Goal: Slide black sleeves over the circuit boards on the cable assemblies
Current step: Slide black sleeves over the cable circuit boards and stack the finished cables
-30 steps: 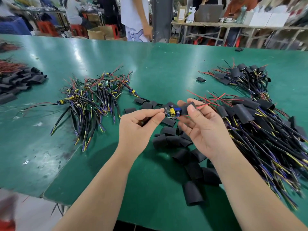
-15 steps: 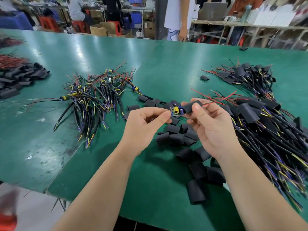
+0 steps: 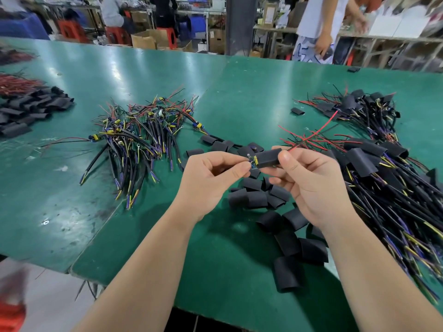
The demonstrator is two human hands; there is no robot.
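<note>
My right hand [image 3: 314, 185] pinches a black sleeve [image 3: 268, 159] between thumb and fingers above the green table. The sleeve covers most of a small circuit board [image 3: 253, 162]; only the board's left end with a yellow part shows. My left hand [image 3: 211, 180] pinches that exposed end. Red wires [image 3: 311, 135] stick out of the sleeve's right end, up and to the right. Loose black sleeves [image 3: 254, 197] lie scattered under and in front of my hands.
A pile of bare cable assemblies [image 3: 139, 135] lies to the left, a pile of sleeved ones [image 3: 393, 188] to the right, another [image 3: 362, 109] at the far right. More sleeves [image 3: 31, 111] are stacked at the left edge. A person [image 3: 318, 29] stands beyond the table [image 3: 167, 73].
The sleeve has slid left over the board, so much less of the board shows. Both hands stayed close together; the person in the background walked to the right.
</note>
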